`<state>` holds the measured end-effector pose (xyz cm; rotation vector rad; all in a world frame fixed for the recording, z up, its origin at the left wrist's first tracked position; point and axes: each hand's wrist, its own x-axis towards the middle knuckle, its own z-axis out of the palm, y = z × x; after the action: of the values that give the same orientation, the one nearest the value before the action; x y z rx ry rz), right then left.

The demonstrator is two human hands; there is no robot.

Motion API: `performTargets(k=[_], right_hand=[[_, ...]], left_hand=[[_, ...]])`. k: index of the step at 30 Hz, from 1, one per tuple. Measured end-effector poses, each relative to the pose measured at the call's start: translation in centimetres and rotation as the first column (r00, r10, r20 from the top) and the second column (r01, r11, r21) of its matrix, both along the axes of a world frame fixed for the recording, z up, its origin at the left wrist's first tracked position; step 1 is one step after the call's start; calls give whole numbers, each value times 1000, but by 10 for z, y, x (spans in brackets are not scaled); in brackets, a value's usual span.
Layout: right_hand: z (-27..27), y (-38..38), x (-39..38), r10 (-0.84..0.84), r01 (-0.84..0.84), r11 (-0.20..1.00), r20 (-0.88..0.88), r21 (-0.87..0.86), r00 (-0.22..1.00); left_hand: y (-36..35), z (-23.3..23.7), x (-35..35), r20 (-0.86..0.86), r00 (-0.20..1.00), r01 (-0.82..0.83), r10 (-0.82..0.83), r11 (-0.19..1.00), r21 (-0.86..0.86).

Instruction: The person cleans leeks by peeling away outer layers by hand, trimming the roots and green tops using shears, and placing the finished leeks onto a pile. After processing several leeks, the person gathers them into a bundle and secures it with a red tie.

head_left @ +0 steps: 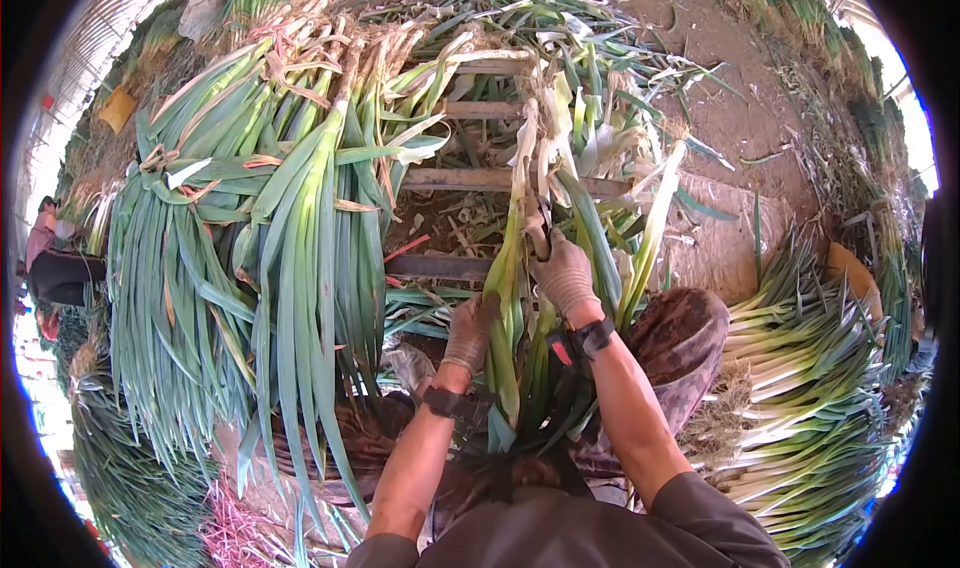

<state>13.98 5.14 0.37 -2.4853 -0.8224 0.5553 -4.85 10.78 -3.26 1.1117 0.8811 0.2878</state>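
Note:
My left hand [467, 336], in a light work glove, is closed around the leafy part of a large green onion [510, 258]. This green onion lies pointing away from me over the slatted wooden rack, its pale stem and loose outer skin toward the far side. My right hand [567, 278], gloved too, is closed on a small dark knife [541, 230] right beside the stem. Just right of that hand, another trimmed-looking green onion [655, 223] leans with its pale root end up.
A big pile of untrimmed green onions [300, 198] covers the rack's left side. Rack slats [465, 180] show in the middle. Cleaned green onions [800, 378] lie stacked at right. Pink ties [240, 528] lie lower left. Another person [62, 258] is at far left.

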Motion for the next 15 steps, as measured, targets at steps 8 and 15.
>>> performTargets(k=[8, 15], right_hand=[[-8, 44, 47, -40, 41, 999, 34, -15, 999], [-13, 77, 84, -59, 51, 997, 129, 61, 990]], left_hand=[[-2, 11, 0, 45, 998, -32, 32, 999, -12], [1, 7, -3, 20, 1000, -24, 24, 1000, -1]])
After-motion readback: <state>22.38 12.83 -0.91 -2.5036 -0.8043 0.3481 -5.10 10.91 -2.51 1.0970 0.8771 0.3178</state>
